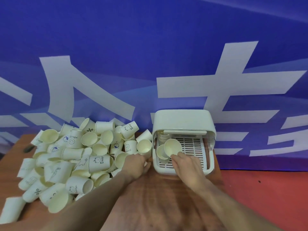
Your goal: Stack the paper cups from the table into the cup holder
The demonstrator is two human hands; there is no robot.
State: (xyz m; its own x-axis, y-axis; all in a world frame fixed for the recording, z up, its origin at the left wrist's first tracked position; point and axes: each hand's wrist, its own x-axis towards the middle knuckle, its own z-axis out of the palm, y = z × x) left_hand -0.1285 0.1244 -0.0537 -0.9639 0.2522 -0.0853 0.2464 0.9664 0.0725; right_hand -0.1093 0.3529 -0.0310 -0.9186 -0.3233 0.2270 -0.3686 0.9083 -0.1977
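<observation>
Paper cups (70,154) mostly remain heaped; your right hand (188,167) grips one cup (172,147) in the holder (183,119), your left hand's (135,165) grasp is unclear.

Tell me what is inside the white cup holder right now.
Inside the cup holder a slatted tray shows, with paper cups nested at its left. The right hand holds another cup above them. The hood hides the back; the count is unclear.

Blue banner (150,47) with big white characters is filling the whole back, hanging straight behind the wooden table (158,197). Red floor (270,185) is showing right of the table. Even light is falling throughout.
</observation>
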